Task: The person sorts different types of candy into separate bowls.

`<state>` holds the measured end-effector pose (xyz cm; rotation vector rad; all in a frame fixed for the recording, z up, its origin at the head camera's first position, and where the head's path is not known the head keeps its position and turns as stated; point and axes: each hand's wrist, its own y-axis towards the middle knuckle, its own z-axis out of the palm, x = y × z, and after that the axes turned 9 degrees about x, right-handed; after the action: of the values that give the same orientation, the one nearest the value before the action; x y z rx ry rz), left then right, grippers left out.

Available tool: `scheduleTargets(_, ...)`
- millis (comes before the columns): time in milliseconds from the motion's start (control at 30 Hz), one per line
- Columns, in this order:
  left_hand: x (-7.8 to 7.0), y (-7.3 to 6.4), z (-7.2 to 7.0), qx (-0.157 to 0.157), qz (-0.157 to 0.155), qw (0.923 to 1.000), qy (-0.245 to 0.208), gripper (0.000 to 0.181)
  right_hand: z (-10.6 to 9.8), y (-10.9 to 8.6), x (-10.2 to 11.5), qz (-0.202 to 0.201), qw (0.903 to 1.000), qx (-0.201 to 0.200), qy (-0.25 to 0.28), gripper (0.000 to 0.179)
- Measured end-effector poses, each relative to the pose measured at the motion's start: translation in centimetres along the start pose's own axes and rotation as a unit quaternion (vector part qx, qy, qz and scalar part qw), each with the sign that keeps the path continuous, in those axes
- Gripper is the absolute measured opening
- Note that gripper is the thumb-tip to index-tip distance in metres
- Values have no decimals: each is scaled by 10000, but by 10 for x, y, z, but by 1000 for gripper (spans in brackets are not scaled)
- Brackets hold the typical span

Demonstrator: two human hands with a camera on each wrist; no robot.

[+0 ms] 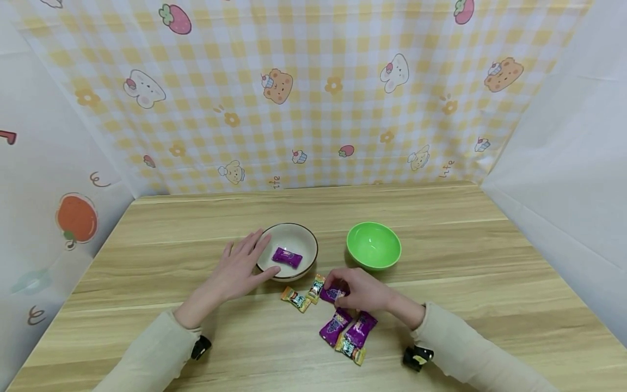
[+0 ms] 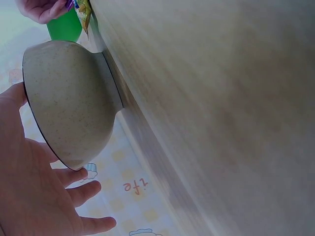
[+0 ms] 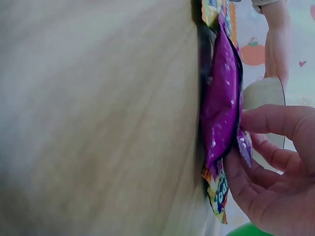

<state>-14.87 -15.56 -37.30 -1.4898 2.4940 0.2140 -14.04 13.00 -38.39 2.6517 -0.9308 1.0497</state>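
My left hand (image 1: 240,269) spreads its fingers along the left side of a cream bowl (image 1: 305,242) with a dark rim. In the left wrist view its thumb and a finger touch the rim of the bowl (image 2: 69,103). One purple-wrapped candy (image 1: 287,257) lies inside. My right hand (image 1: 362,288) pinches another purple-wrapped candy (image 1: 332,294) between thumb and fingers, in front of the bowls. Part of that candy (image 3: 244,147) shows between the fingers in the right wrist view, behind a nearer purple candy (image 3: 221,103).
A bright green bowl (image 1: 374,246) stands beyond my right hand. Two yellow-wrapped candies (image 1: 296,299) lie in front of the cream bowl. Nearer me, two purple candies (image 1: 361,330) and a yellow candy (image 1: 350,349) lie bunched on the wooden table (image 1: 245,348). A checked curtain (image 1: 313,120) hangs behind.
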Motion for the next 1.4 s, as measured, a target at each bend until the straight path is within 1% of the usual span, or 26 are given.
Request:
scheduleTargets(133, 0, 0, 0, 2, 3, 10000, 5, 77, -4, 0, -2, 114, 9995, 34, 296, 28)
scheduleTargets(200, 0, 0, 0, 63, -31, 10000, 19, 77, -7, 0, -2, 173, 9988, 57, 452, 28)
scheduleTargets(400, 1, 0, 1, 79, -50, 9999, 43, 77, -17, -1, 1, 99, 9947, 137, 1015, 29)
scheduleTargets(467, 1, 0, 1, 54, -33, 10000, 37, 77, -20, -1, 1, 107, 9937, 129, 1105, 30)
scheduleTargets(500, -1, 0, -1, 92, -43, 9999, 30, 77, -21, -1, 1, 118, 9933, 125, 1145, 31)
scheduleTargets(633, 0, 0, 0, 104, -39, 9999, 22, 77, -28, -3, 4, 94, 9902, 63, 1395, 33)
scheduleTargets(733, 0, 0, 0, 135, -60, 9999, 24, 77, -33, -3, 7, 76, 9895, 17, 1445, 34)
scheduleTargets(1000, -1, 0, -1, 75, -45, 10000, 14, 76, -52, 1, 14, 43, 9935, -210, 1114, 31)
scheduleTargets(1200, -1, 0, -1, 67, -50, 10000, 12, 76, -65, 6, 18, -21, 9905, -279, 1347, 32)
scheduleTargets(1400, -1, 0, -1, 52, -38, 10000, 14, 76, -72, 17, 19, 16, 9881, -346, 1497, 33)
